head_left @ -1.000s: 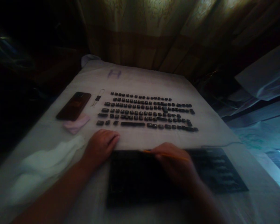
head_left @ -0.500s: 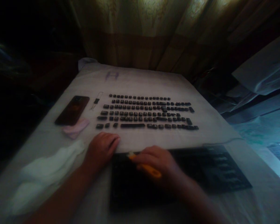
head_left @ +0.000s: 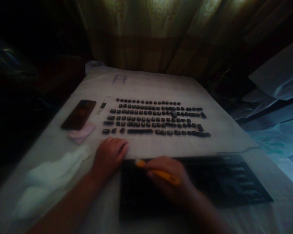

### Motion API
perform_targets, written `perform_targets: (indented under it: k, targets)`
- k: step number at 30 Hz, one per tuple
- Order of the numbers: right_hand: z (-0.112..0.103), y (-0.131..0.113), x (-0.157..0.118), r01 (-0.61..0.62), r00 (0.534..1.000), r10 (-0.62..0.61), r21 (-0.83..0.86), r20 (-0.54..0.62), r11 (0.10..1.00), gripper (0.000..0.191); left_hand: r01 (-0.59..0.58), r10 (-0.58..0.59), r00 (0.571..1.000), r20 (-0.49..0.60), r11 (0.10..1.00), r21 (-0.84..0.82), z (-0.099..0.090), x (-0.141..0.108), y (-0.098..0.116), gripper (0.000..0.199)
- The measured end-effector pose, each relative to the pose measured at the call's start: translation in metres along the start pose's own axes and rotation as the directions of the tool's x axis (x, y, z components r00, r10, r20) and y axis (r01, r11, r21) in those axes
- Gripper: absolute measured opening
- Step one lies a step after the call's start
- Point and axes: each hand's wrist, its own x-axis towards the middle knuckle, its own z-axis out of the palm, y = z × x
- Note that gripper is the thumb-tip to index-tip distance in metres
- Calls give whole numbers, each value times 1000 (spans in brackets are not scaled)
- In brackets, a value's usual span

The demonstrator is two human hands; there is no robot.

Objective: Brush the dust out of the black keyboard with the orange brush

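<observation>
My right hand (head_left: 167,174) is closed around the orange handle of a small brush (head_left: 164,175). Its pale, blurred tip touches or hovers just over the top left part of a black keyboard (head_left: 210,182), whose keycaps are off over much of its surface. My left hand (head_left: 110,153) rests on the cloth at the keyboard's upper left corner, fingers curled together, and nothing shows in it. Beyond both hands, loose black keycaps (head_left: 143,117) lie in several rows. The long space bar (head_left: 140,131) is in the nearest row.
On the left lie a dark phone (head_left: 79,114), a pink cloth (head_left: 82,133) and a crumpled white cloth (head_left: 56,172). A small wire tool with a black middle (head_left: 103,105) is beside the phone. A cable (head_left: 244,150) runs off behind the keyboard. Curtains (head_left: 146,39) hang behind the table.
The whole view has shifted slightly, so things appear a little further right. My right hand's grip has turned a bit, and more of the brush handle shows. My left hand stays by the corner.
</observation>
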Motion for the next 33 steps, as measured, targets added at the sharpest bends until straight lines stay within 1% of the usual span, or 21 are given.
perform_targets:
  k: [2, 6, 8, 11, 16, 20, 23, 26, 28, 33]
  targets:
    - [-5, -2, 1, -18, 999, 18, -1, -46, 1000, 11, 5, -5, 1000, 5, 1000, 11, 0, 0, 2, 25]
    - [-14, -6, 1, -113, 984, 108, -24, -144, 993, 10, -9, 9, 1000, 5, 1000, 14, -2, 0, 7, 24]
    - [-14, -7, -1, -117, 980, 102, -81, -171, 990, 11, -16, 16, 1000, 9, 1000, 6, -3, 0, 8, 24]
    - [-12, -6, -8, -87, 985, 58, -178, -162, 980, 13, -20, 21, 1000, 12, 1000, -15, -3, -1, 6, 25]
    - [-6, -2, -18, -26, 993, -6, -259, -121, 965, 12, -9, 10, 1000, 11, 998, -68, -1, -2, 0, 29]
    - [4, -2, -20, 97, 989, -123, -275, -80, 956, 13, 3, 0, 1000, 28, 996, -94, -1, -2, 0, 31]
    - [13, -4, -20, 142, 982, -167, -250, -82, 958, 13, -1, 5, 999, 49, 996, -91, 0, -1, 1, 32]
    - [18, -4, -21, 140, 984, -162, -225, -80, 964, 12, -17, 23, 998, 58, 995, -98, 1, -1, 1, 31]
    - [18, -4, -22, 125, 987, -142, -210, -70, 970, 12, -30, 37, 997, 66, 995, -100, 1, -1, 1, 30]
    - [7, -6, -22, 17, 998, -30, -190, -63, 982, 14, -70, 77, 994, 83, 994, -83, 0, -1, 1, 29]
